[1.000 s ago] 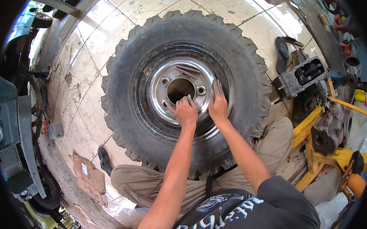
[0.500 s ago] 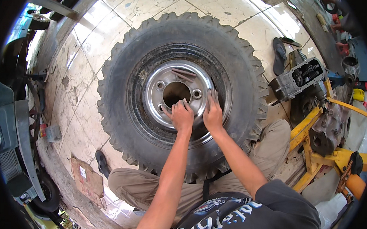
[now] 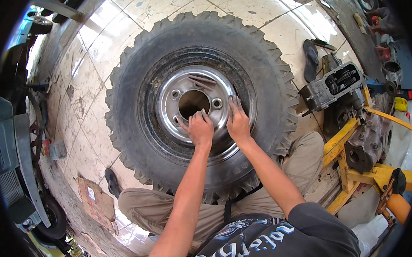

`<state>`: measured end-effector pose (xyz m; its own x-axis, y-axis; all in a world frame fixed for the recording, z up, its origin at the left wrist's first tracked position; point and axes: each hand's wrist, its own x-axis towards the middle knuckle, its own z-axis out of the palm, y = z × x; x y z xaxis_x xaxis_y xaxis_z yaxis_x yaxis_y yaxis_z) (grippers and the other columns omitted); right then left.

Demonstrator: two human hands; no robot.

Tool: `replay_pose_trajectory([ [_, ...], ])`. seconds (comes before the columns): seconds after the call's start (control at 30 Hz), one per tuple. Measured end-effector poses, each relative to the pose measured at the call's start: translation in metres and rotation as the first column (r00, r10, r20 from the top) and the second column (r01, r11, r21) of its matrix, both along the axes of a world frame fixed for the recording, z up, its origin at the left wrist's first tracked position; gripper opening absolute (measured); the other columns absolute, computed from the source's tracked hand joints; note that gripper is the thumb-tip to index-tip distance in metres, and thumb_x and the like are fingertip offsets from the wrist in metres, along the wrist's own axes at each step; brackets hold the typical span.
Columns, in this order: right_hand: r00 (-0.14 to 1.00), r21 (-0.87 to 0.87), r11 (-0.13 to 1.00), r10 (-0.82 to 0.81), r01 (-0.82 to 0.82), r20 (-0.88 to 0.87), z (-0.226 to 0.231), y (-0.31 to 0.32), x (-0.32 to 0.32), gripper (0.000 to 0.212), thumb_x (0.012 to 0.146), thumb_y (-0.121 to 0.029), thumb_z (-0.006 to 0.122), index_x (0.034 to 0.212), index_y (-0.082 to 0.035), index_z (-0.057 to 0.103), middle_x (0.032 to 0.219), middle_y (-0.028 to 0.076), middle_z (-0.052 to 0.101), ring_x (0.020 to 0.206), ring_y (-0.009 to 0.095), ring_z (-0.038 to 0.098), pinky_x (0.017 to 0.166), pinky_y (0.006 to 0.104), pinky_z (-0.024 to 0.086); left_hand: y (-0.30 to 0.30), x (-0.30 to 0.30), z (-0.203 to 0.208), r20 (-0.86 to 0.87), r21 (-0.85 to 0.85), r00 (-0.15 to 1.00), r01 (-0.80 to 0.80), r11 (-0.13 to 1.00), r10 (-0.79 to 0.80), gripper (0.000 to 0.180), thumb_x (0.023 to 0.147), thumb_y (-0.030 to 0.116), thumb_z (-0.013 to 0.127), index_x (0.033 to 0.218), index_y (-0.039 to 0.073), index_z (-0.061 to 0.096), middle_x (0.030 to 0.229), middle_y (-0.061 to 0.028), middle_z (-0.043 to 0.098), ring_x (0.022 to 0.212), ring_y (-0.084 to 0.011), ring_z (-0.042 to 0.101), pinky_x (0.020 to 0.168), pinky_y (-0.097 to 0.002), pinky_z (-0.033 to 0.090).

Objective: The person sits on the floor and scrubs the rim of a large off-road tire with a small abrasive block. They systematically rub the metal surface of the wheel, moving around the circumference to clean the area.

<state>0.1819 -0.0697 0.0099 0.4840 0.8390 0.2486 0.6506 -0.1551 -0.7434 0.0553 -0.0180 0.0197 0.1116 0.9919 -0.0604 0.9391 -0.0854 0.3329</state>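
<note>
A large knobby tyre lies flat on the floor in front of me, around a wheel rim with a shiny bare-metal centre. My left hand rests on the near part of that centre, beside the round middle hole, its fingers spread. On the right edge of the shiny disc, the fingers of my right hand press close together. Their tips look dark, and whatever lies under them is hidden. Two narrow brown strips sit on the metal above the hole.
At the right stand an opened metal gear housing and a yellow metal frame. Sandals lie on the tiles, one at each side. Flattened cardboard is at lower left. Vehicle parts line the left edge.
The whole view has shifted slightly, with the wheel now a little further left. My right fingers keep to the disc's edge, and the left hand stays near the hole.
</note>
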Motion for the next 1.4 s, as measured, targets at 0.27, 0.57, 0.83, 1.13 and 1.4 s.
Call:
replay_pose_trajectory([
  [0.27,0.999,-0.055,0.997,-0.051,0.049,-0.02,-0.001,0.062,0.035,0.035,0.096,-0.003,0.055,0.128,0.01,0.061,0.125,0.033,0.064,0.114,0.048,0.064,0.098,0.0506,0.052,0.004,0.009,0.0,0.006,0.039,0.999,0.034,0.999,-0.034,0.038,0.107,0.031,0.047,0.1,0.004,0.072,0.096,-0.0137,0.074,0.103,-0.0295,0.068,0.123,-0.0606,0.018],
  [0.57,0.999,-0.119,0.993,-0.001,0.006,0.049,-0.001,0.053,0.031,0.044,0.084,0.003,0.055,0.127,0.013,0.06,0.109,0.036,0.068,0.098,0.048,0.069,0.088,0.0511,0.056,0.002,0.004,-0.004,0.007,0.034,1.0,0.005,0.999,-0.005,0.04,0.107,0.032,0.046,0.101,0.003,0.072,0.097,-0.0141,0.074,0.104,-0.0293,0.067,0.123,-0.0598,0.018],
  [0.83,0.999,-0.142,0.99,0.011,-0.004,0.047,-0.005,0.028,0.016,0.048,0.085,0.004,0.055,0.132,0.014,0.056,0.135,0.037,0.057,0.128,0.045,0.057,0.107,0.0479,0.049,0.001,0.002,-0.001,-0.001,0.03,1.0,-0.002,1.0,0.002,0.038,0.107,0.03,0.046,0.1,0.004,0.073,0.096,-0.0137,0.074,0.103,-0.0298,0.068,0.123,-0.0608,0.017],
  [1.13,0.991,-0.014,0.997,-0.08,0.079,-0.109,0.004,0.07,0.03,0.032,0.1,-0.008,0.053,0.126,0.009,0.063,0.128,0.034,0.062,0.12,0.047,0.06,0.101,0.0492,0.051,0.002,0.01,0.006,-0.025,-0.043,0.999,0.02,0.999,-0.021,0.037,0.107,0.03,0.046,0.1,0.005,0.073,0.097,-0.0129,0.074,0.103,-0.0291,0.068,0.123,-0.0612,0.017],
  [1.4,0.999,0.017,0.999,-0.047,0.047,-0.008,0.001,0.0,-0.022,0.038,0.096,0.0,0.05,0.131,0.013,0.057,0.134,0.035,0.058,0.128,0.054,0.052,0.11,0.0522,0.045,-0.001,-0.002,-0.005,-0.047,0.061,0.999,-0.004,0.998,0.007,0.037,0.105,0.031,0.049,0.1,0.005,0.074,0.096,-0.014,0.075,0.101,-0.0296,0.069,0.123,-0.0588,0.019],
])
